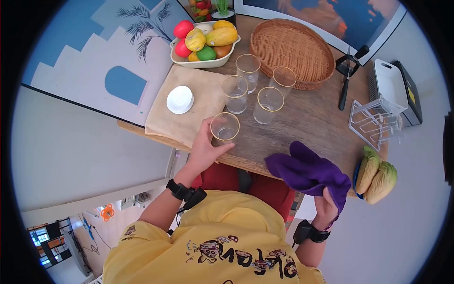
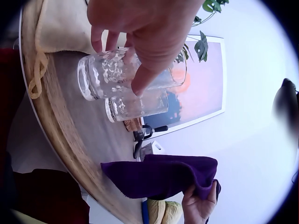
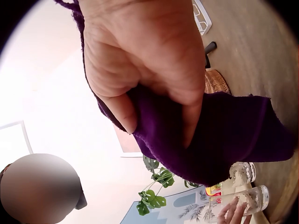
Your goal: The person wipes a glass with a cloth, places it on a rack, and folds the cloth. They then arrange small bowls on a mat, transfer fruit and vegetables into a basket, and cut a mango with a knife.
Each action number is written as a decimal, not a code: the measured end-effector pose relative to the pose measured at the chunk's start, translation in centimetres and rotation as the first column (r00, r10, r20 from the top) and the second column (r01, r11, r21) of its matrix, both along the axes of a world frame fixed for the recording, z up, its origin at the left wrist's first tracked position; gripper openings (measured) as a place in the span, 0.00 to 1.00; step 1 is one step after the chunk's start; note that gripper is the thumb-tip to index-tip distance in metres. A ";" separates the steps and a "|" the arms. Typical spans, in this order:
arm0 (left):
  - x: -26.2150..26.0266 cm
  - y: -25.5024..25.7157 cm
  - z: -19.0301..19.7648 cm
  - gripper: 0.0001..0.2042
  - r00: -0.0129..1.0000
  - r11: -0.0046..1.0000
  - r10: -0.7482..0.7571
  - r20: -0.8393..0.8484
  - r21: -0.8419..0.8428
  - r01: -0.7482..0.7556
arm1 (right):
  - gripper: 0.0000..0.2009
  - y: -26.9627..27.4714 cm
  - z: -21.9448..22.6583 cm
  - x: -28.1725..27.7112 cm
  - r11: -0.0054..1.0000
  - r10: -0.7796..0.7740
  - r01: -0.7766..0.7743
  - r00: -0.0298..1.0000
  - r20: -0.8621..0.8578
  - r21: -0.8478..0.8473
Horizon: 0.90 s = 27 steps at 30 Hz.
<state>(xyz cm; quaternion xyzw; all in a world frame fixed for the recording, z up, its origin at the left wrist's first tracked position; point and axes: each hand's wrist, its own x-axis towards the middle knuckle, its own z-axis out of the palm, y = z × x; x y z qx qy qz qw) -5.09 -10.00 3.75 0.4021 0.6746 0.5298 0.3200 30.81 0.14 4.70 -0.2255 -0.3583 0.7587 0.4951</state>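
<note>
- Left hand (image 1: 204,150): curls round a glass (image 1: 225,128); other glasses (image 1: 270,103) stand just beyond.
- Right hand (image 1: 326,207): pinches a cloth (image 1: 307,169), which extends leftward from it.
- Cloth hides some right-hand fingers.

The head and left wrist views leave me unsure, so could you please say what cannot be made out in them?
Right hand, head view: partly hidden by the purple cloth.
Held glass, left wrist view: partly covered by the left hand.
Green plant, head view: top cut off by the picture's upper edge.
Orange object, head view: too small to identify.
</note>
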 end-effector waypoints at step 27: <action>13.3 12.7 15.1 0.16 0.654 0.878 -0.211 -0.726 0.155 0.454 | 0.20 1.8 2.5 4.1 0.983 0.066 -0.094 0.983 0.171 0.160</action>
